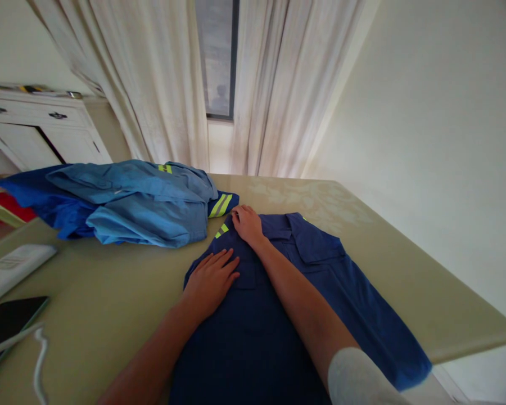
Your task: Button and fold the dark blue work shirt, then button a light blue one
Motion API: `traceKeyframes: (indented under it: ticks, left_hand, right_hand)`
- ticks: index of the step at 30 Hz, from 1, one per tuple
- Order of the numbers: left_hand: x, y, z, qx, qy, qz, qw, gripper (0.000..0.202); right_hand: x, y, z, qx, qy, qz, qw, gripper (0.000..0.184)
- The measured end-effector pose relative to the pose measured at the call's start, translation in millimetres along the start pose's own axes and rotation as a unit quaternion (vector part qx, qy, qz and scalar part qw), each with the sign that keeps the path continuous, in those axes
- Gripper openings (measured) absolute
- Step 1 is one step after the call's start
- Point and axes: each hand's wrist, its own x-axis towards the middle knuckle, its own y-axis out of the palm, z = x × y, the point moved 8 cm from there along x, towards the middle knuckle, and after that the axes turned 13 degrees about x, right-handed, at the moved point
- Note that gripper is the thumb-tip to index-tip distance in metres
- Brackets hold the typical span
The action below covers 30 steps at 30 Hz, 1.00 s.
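Note:
A dark blue work jacket [320, 298] with yellow-green reflective strips at the shoulder lies spread on the table in front of me. Its collar points away from me, and one sleeve stretches to the right-hand table edge. My left hand [211, 281] rests flat on the jacket's left chest, fingers apart. Farther up, my right hand [247, 223] lies on the left shoulder near the collar, its fingers bent over the edge; whether they pinch the cloth is hard to see. The left sleeve is out of sight.
A pile of lighter blue work clothes [152, 202] with reflective strips lies at the back left of the table [96, 292]. Nearer left are a white box-like device [17, 270], a black phone [12, 320] and a white cable [40, 360]. A wall rises on the right; curtains [152, 73] hang behind.

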Motion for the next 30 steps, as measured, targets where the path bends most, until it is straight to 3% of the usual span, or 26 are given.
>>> traceKeyframes:
  ticks: [4,7,11,14,17,19,22,25,28,30]
  left_hand:
    - [10.8,-6.7,-4.5,0.023,-0.034,0.029,0.999,0.038]
    - [10.4,-16.1,-9.5,0.021,-0.019,0.016,0.999,0.038]
    - [4.5,-16.6,-16.3,0.023,0.052,0.015,0.998,0.038]
    - [7.9,-11.1,-19.5,0.039,0.059,0.032,0.997,0.025]
    - [15.8,-13.8,-22.4,-0.018,0.02,0.006,1.0,0.029]
    - [18.3,-18.8,-22.0,-0.119,-0.009,-0.03,0.992,0.031]
    - [16.4,-24.5,-16.2,-0.218,-0.024,-0.061,0.974,0.034]
    - [11.6,-36.1,0.3,-0.173,-0.044,-0.085,0.98,0.032]
    - [4.6,-54.5,27.7,-0.097,-0.118,-0.136,0.979,0.031]
    - [-0.5,-61.9,42.4,-0.035,-0.172,-0.152,0.973,0.033]
  right_hand:
    - [3.6,-2.2,6.7,0.006,0.005,0.01,1.0,0.02]
    - [11.1,-18.7,4.5,0.016,0.025,-0.018,0.999,0.022]
    - [15.2,-38.4,-27.3,0.038,0.118,-0.032,0.992,0.021]
    - [11.5,-28.7,-48.0,0.07,0.169,0.018,0.983,0.031]
    - [10.1,-9.3,-43.4,0.12,0.124,0.059,0.983,0.033]
    - [9.3,-3.9,-38.8,0.135,0.099,0.045,0.985,0.034]
    - [7.2,-6.9,-37.9,0.098,0.113,0.021,0.989,0.035]
    - [9.9,-25.3,-25.3,0.046,0.102,-0.004,0.994,0.033]
    - [14.7,-50.2,1.1,0.03,0.039,-0.062,0.997,0.03]
    - [13.2,-50.7,12.5,0.024,0.008,-0.06,0.998,0.03]
